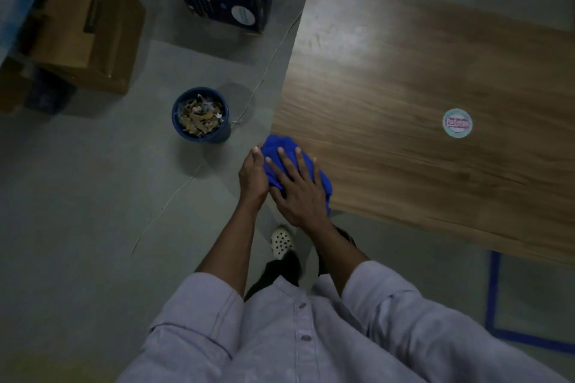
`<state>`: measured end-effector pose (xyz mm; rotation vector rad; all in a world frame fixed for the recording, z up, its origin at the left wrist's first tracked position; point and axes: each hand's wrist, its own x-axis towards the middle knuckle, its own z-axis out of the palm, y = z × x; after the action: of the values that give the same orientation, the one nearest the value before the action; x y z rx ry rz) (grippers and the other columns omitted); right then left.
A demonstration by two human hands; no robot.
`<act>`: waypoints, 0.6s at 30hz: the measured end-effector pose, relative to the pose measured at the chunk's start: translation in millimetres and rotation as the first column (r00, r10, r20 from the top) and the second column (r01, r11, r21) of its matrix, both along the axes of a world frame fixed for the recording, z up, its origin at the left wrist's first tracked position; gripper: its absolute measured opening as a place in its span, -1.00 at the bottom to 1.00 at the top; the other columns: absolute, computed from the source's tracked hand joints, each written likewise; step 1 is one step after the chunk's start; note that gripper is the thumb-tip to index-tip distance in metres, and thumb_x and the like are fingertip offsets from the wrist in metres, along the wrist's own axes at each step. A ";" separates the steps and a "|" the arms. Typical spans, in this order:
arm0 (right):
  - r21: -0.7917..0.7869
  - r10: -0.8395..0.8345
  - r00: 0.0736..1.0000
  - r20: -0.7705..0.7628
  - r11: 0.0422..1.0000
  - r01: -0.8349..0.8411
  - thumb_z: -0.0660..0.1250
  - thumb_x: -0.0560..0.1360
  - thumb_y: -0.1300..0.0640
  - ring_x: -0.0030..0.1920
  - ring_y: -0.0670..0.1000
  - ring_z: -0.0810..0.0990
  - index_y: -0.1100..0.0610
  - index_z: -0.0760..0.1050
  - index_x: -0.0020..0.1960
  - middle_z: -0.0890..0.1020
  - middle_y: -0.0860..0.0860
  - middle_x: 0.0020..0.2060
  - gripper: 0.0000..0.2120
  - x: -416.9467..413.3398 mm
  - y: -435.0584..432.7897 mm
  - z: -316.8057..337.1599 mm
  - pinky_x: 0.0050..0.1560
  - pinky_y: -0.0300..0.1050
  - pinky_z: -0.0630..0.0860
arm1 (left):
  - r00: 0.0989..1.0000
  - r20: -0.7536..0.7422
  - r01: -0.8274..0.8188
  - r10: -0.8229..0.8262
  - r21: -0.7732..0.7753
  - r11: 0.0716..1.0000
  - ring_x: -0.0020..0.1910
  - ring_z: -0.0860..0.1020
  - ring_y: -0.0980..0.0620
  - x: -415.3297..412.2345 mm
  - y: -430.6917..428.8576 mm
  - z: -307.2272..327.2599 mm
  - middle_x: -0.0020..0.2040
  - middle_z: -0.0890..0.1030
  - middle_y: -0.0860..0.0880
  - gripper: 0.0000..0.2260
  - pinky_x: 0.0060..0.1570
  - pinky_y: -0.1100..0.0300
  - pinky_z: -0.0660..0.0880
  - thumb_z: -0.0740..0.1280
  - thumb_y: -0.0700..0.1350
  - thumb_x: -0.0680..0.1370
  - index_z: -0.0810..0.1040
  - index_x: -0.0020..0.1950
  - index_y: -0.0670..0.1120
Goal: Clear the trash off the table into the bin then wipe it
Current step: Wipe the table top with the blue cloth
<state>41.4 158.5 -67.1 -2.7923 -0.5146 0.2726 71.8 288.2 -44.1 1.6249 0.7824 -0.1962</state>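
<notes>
the blue cloth (275,144) lies bunched on the near left corner of the desk (404,87), under the right hand (300,193), whose fingers are spread flat on it. the left hand (253,176) rests against the cloth's left side at the desk edge; whether it grips the cloth cannot be told. ahead and left of the hands, a blue bin (222,134) full of trash stands on the floor. a round sticker (456,123) lies well right of them.

The person wore a loose, pale lavender-grey button-front shirt (280,351), its long sleeves (202,305) pushed back to mid-forearm and bunched in broad folds, with two small round grey buttons (301,306) showing on the placket. Below were dark trousers (281,270) and a cream perforated clog (281,241) dotted with round holes.
</notes>
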 end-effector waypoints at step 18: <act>0.009 -0.208 0.973 -0.101 0.978 0.210 0.15 0.62 -0.19 0.65 0.09 -0.25 -0.21 -0.08 0.66 -0.12 -0.11 0.67 -0.30 79.1 -53.5 2.2 0.60 0.30 -0.16 | 0.994 -0.055 0.095 -0.090 0.089 0.992 0.38 0.49 -0.08 85.6 -21.7 -6.0 0.42 0.53 -0.07 -0.61 0.40 0.00 0.41 0.13 0.05 0.70 0.42 0.50 0.00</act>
<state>120.5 105.0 -64.8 -2.7672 -0.1959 0.3555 157.3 266.5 -50.2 1.7502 0.7650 -0.2725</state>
